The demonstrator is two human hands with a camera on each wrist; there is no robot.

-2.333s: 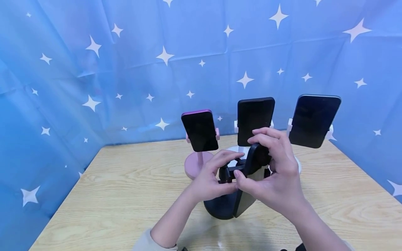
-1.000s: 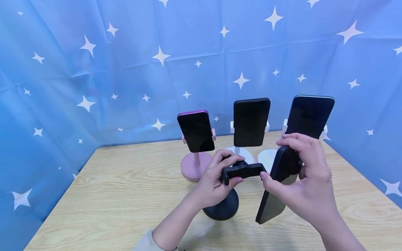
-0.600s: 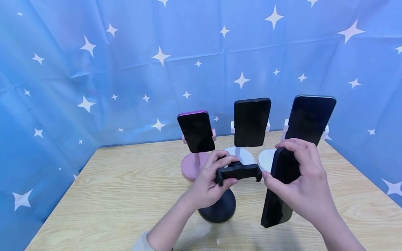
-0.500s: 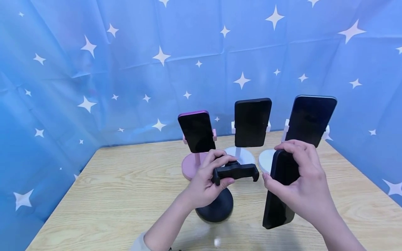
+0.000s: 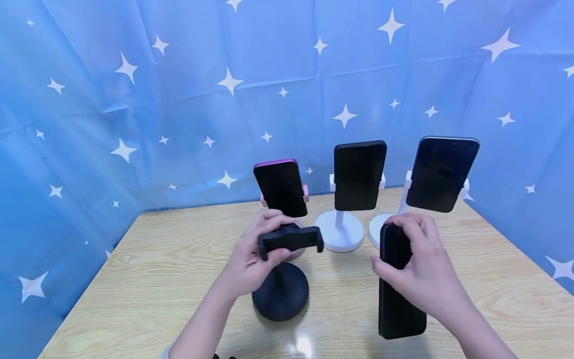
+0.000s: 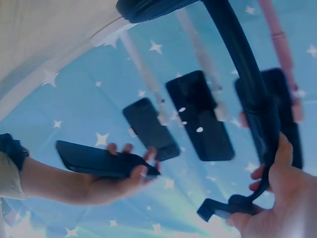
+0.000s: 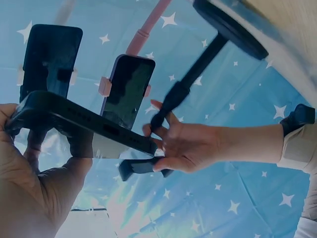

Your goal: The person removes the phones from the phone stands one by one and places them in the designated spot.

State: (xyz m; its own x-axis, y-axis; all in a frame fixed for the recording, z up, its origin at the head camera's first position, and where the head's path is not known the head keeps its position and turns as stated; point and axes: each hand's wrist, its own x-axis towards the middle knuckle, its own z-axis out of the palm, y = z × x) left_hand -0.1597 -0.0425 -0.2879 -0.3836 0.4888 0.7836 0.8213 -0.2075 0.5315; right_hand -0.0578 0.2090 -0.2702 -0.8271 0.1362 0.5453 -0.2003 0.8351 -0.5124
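Observation:
My left hand [image 5: 251, 262] grips the head of a black phone stand [image 5: 280, 296], fingers behind its clamp [image 5: 291, 239] and thumb in front. The clamp has no phone in it. In the right wrist view the stand's post [image 7: 198, 67] runs from its round base to my left hand. My right hand [image 5: 423, 271] holds a black phone [image 5: 401, 316] by its upper part, thumb on the left and fingers over the top. That phone is upright, dark screen towards me, well to the right of the clamp. In the left wrist view it [image 6: 89, 159] appears lengthwise along my right hand.
Behind, three stands carry dark-screened phones: a pink-edged phone [image 5: 281, 187] on a pink stand, a black phone [image 5: 360, 174] on a white stand [image 5: 339, 234], and another phone [image 5: 443, 172] on a white stand at right. A starred blue curtain [image 5: 188, 99] encloses the wooden table [image 5: 179, 269].
The phone, earlier at the black stand's clamp, has come away to the right in my right hand and turned screen towards me. My left hand has shifted the stand left.

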